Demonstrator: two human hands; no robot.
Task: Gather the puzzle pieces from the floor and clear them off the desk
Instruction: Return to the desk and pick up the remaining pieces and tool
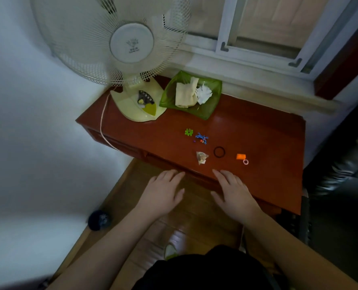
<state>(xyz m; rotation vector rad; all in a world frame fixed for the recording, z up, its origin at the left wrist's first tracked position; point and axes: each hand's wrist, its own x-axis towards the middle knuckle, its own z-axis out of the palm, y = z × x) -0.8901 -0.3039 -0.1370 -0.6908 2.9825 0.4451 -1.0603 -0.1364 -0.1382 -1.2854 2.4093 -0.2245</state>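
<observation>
A glossy red-brown wooden desk [257, 130] stands in a corner under a white-framed window [257, 38], with pale wall to the left and a wooden plank floor [195, 216] below. At the desk's back left sits a cream table fan [130, 59], its cord trailing over the edge; just beside it is a green translucent plastic tray [212, 105] holding folded beige cloth and crumpled white tissue. The puzzle pieces lie near the middle of the desk: a green notched plastic piece [189, 132] and, just beside it, a small blue cluster of pieces [202, 138] (their exact shapes are too small to tell). Nearer the front edge are a crumpled clear wrapper [201, 158], a black elastic ring [219, 152], an orange plastic block [241, 156] and a small pink ring [245, 162]. A dark fuzzy ball [99, 219] lies on the floor by the wall.

The left hand [163, 193] hovers palm-down over the floor before the desk, fingers straight, holding nothing. The right hand [232, 191] is likewise flat and empty, fingers over the desk's front edge.
</observation>
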